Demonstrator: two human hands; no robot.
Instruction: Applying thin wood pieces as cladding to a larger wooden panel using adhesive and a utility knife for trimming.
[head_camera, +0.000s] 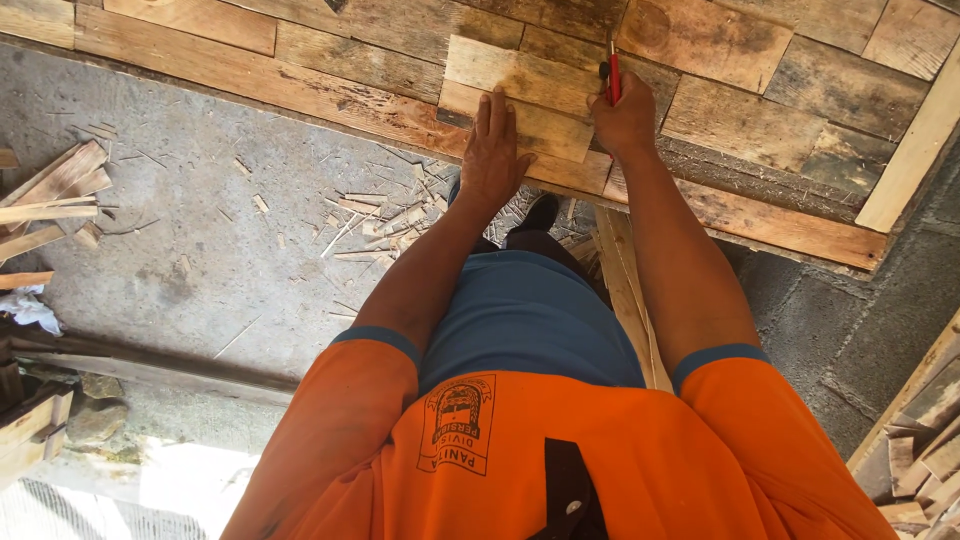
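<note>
My left hand (493, 152) lies flat, fingers together, on a short pale wooden board (530, 95) that rests on a large panel of joined wooden planks (330, 60). My right hand (625, 122) grips a red pencil (614, 72) upright at the right end of that board, its tip against the wood. Both arms reach forward from orange sleeves.
Wood offcuts and splinters (375, 215) litter the concrete floor below the panel. More scrap pieces (50, 195) lie at the left edge. A long pale strip (628, 290) stands under the panel, and stacked boards (925, 440) sit at the lower right.
</note>
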